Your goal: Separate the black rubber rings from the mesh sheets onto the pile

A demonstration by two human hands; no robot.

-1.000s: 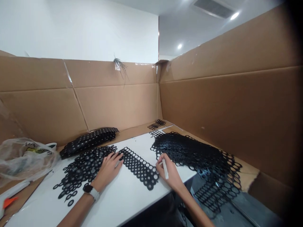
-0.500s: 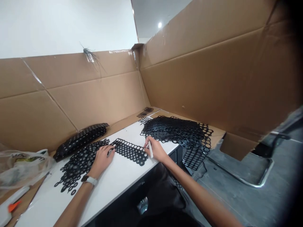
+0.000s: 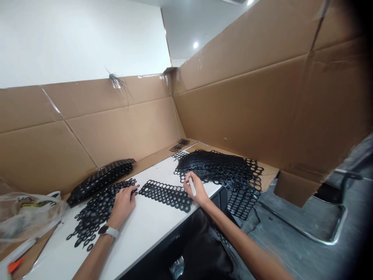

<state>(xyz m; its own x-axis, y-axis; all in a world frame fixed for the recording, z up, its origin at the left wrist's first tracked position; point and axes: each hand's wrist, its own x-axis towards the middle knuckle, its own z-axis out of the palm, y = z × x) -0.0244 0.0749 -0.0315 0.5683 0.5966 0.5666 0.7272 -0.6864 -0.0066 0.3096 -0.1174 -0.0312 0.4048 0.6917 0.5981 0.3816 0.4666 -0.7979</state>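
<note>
The black perforated strip (image 3: pixel 166 195) lies flat and slantwise on the white tabletop (image 3: pixel 142 233), between your two hands. Your right hand (image 3: pixel 196 190) is at its right end, fingers closed around a white pen-like tool (image 3: pixel 192 186); whether those fingers touch the strip, you can't tell from here. Your left hand (image 3: pixel 124 204) rests at the edge of the pile of black rings (image 3: pixel 94 210), just off the strip's left end, its fingertips curled down (whether they pinch a ring, the view doesn't show).

To handle that right end well, I'd let the strip lie fully flat, hold the tool lightly and low, and work one hole at a time. With the left hand off the strip, it could slide or twist under a push; a finger laid on it would likely steady it. Such thin webbing probably bends and snags easily.

Now the count: one strip, one tool, one ring pile (its rings overlap too much to number). Beyond them, you have one big heap of black mesh (image 3: pixel 218 165) to the right, partly hanging over the edge, one dotted black bundle (image 3: pixel 101 177) behind the rings, one clear plastic bag (image 3: pixel 29 214) at far left, and one orange piece (image 3: pixel 15 265) near it.
</note>
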